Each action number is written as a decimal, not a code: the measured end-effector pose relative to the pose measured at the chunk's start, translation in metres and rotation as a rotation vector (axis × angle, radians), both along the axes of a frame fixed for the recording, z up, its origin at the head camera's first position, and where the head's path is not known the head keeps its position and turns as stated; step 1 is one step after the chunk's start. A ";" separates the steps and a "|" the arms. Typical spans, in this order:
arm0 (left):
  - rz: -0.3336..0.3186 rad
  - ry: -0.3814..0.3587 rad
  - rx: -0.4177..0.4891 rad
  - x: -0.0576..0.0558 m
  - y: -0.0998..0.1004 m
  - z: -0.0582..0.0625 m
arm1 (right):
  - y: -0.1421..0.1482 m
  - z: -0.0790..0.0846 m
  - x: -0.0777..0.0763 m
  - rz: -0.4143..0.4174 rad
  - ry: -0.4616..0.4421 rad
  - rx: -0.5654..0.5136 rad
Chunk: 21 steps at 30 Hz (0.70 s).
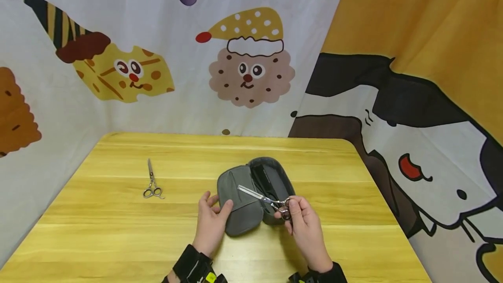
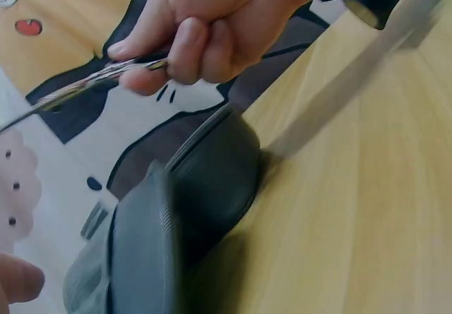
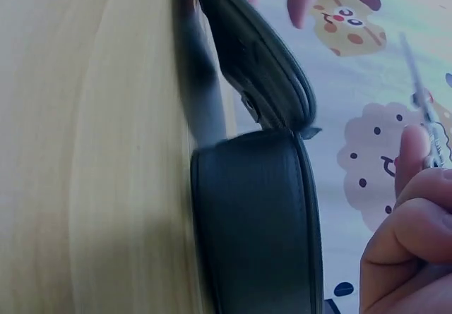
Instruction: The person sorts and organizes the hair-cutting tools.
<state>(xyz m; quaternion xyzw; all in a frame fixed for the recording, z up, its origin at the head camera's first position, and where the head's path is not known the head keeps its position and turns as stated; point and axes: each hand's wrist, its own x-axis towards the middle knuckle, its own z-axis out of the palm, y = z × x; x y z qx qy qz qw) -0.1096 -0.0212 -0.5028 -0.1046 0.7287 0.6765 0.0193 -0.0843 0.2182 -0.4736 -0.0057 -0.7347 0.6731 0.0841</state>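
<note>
My right hand [image 1: 307, 227] grips a pair of silver thinning scissors [image 1: 256, 194] by the finger rings, blades pointing left over the case. Below them a grey zip case [image 1: 243, 222] lies unfolded on the table, its flat lid on the left and its deeper half on the right. A dark, long item [image 1: 262, 180] sits in the deeper half; its kind cannot be made out. Beside the lid's left edge is my left hand [image 1: 211, 222], fingers loosely bent and holding nothing; in the left wrist view its fingertip [image 2: 22, 280] appears apart from the case.
A second pair of hairdressing scissors [image 1: 151, 181] lies on the wooden table [image 1: 118, 230] at the left, points away from me. Behind and to the right of the table hangs a cartoon-printed cloth [image 1: 157, 3].
</note>
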 end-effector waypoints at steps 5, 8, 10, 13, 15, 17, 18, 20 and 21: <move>-0.058 -0.076 0.141 -0.007 -0.009 -0.008 | 0.003 -0.001 -0.002 -0.034 -0.056 0.000; -0.136 -0.132 0.277 -0.011 -0.012 -0.010 | 0.003 -0.003 -0.002 -0.033 -0.058 0.000; -0.201 -0.163 0.340 -0.012 -0.013 -0.011 | 0.003 -0.004 -0.001 -0.026 -0.056 -0.006; -0.300 -0.190 0.372 -0.012 -0.014 -0.013 | 0.002 -0.004 -0.001 -0.022 -0.055 -0.028; -0.351 -0.188 0.383 -0.012 -0.014 -0.015 | 0.002 -0.003 -0.001 -0.027 -0.055 -0.038; -0.385 -0.180 0.407 -0.013 -0.015 -0.017 | 0.001 -0.003 -0.001 -0.035 -0.056 -0.043; -0.389 -0.178 0.423 -0.014 -0.015 -0.018 | 0.001 -0.003 -0.001 -0.040 -0.057 -0.045; -0.366 -0.178 0.472 -0.015 -0.016 -0.020 | 0.000 -0.002 -0.001 -0.047 -0.060 -0.046; -0.339 -0.175 0.495 -0.015 -0.016 -0.021 | 0.000 -0.002 -0.001 -0.049 -0.062 -0.048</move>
